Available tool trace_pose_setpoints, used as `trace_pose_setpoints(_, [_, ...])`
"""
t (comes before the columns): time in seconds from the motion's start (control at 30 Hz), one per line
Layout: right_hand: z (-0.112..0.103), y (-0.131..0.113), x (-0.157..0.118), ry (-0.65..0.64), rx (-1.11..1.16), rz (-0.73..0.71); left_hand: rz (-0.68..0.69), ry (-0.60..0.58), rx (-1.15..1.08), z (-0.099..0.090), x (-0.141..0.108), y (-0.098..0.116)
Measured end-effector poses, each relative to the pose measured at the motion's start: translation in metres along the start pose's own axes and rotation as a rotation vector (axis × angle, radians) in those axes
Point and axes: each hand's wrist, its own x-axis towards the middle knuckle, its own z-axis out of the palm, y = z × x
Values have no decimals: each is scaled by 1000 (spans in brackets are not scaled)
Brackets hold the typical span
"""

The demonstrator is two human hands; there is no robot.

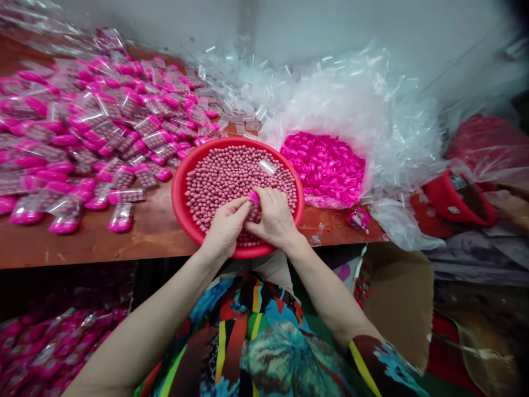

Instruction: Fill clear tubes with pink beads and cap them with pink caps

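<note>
My left hand (pixel 226 225) and my right hand (pixel 275 219) meet over a red basin (pixel 178 196) filled with small mauve-pink balls (pixel 223 171). Between their fingertips is a bright pink plastic cap (pixel 253 197); both hands are closed on it. Fingers cover whatever lies below the cap, so I cannot tell whether a clear container is attached. On top of the balls, near the basin's far right side, lies a small clear plastic container (pixel 268 166).
Filled clear containers with pink caps (pixel 107 110) are heaped at the left. Loose pink caps (pixel 324 168) lie in a plastic bag right of the basin, with clear plastic pieces (pixel 248 82) behind. A tilted red bucket (pixel 454 201) stands further right. Below is an open cardboard box (pixel 397 298).
</note>
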Motion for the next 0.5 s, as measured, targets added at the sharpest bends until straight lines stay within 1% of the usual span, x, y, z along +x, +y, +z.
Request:
trace_pose_setpoints(0.07, [2,-1,-1,17,-16,-5,3,-5,5,0,0,0])
trace_pose_setpoints(0.13, [3,-6,-2,4,-37,17,7,6,12,1,0,-1])
trace_pose_setpoints(0.23, [2,-12,-2,-83,-14,64,-3,32,17,2,0,-3])
trace_pose_setpoints(0.3, [-1,-8,5,-162,83,36,20,74,16,-2,2,3])
trace_pose_setpoints(0.37, [-6,5,20,-181,189,5,116,152,51,-17,6,17])
trace_pose_setpoints(0.4, [-8,13,29,-152,205,20,197,209,98,-28,8,27])
trace_pose_setpoints(0.43, [-11,21,40,-111,183,61,298,278,174,-41,11,39])
trace_pose_setpoints(0.5, [-14,36,60,-57,35,189,517,414,411,-70,17,64])
